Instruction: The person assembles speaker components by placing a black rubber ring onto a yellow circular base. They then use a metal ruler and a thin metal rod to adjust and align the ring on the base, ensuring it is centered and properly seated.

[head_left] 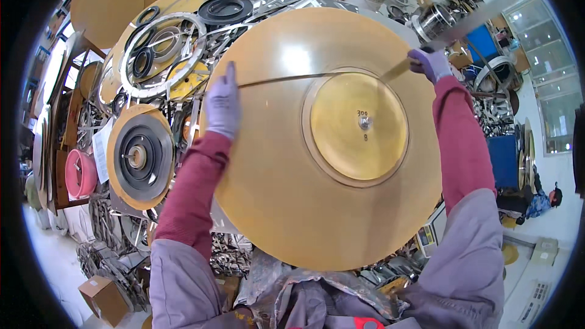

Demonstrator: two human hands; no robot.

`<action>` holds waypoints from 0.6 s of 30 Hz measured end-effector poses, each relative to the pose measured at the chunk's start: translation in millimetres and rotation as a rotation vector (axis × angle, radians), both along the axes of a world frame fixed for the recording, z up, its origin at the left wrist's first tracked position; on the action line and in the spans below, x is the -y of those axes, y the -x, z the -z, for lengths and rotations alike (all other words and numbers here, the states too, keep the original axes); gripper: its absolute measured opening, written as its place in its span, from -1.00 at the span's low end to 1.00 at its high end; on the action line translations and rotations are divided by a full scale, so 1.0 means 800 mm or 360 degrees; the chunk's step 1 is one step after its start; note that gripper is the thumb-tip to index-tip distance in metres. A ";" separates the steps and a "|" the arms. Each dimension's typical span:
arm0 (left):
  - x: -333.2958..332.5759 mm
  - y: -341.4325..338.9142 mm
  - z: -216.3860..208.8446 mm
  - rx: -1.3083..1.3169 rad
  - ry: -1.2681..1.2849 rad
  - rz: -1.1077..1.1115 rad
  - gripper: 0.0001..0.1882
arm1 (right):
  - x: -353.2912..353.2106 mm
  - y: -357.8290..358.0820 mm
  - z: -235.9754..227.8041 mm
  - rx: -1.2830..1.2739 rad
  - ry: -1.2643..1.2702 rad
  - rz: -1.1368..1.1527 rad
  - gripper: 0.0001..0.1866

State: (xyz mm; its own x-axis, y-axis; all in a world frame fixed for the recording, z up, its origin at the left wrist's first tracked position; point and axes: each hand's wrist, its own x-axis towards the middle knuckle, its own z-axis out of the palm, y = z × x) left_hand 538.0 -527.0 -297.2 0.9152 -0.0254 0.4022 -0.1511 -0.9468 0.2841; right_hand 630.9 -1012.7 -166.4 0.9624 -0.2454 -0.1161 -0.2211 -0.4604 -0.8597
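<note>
A large tan round disc (274, 189) lies in front of me, with a smaller yellow disc (341, 140) raised on it right of centre, bearing handwritten marks and a metal nut (365, 122). Both my hands wear pale purple gloves. At the disc's left rim, my left hand (223, 106) has one digit pointing up and its other fingers closed where a thin, narrow strip (280, 78) meets it. This strip runs nearly edge-on across the disc toward the right. My right hand (430, 64) grips the strip beyond the upper right rim; its free end, blurred, sticks out up and right.
Left of the disc are a white ring (127, 67), a black ring (225, 9) and a smaller tan disc with a dark ringed part (124, 152). Metal scraps clutter the bench. A pink basin (81, 173) stands at left, and a person (539, 201) is far right.
</note>
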 end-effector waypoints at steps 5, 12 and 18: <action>0.164 0.123 0.003 -0.0862 0.0803 0.0162 -0.38 | 0.113 0.086 0.017 0.0395 0.1515 0.0460 -0.53; 0.211 0.088 -0.019 -0.1136 0.1273 0.0324 -0.33 | 0.364 0.422 0.221 -0.0401 0.0728 0.0742 -0.72; 0.137 0.109 -0.011 -0.0938 0.1373 0.0445 -0.36 | 0.061 0.563 0.232 -0.0410 0.1117 0.0496 -0.81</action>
